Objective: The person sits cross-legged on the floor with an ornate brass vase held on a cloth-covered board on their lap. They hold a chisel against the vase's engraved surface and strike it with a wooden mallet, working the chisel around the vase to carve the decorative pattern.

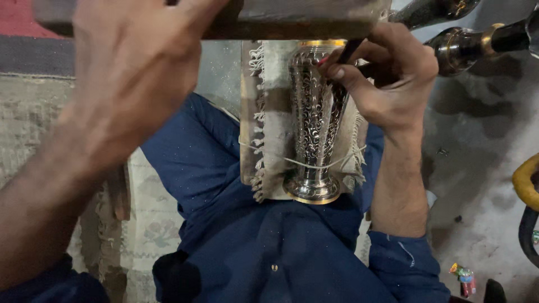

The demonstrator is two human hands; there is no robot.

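1. The right hand [387,73] is closed around a thin dark tool [349,51], its tip pressed against the upper body of the engraved metal vase [314,112].
2. The left hand [132,62] is closed over a wooden block [281,22], raised above the vase's far end.
3. The vase lies lengthwise on a fringed cloth [272,118] over a board on the lap, tied down with string [264,154]. It is judged rigid, fairly heavy and slippery; the narrow stem is the likeliest hold.
4. Two more metal vessels [460,47] lie at the far right, clear of the work.
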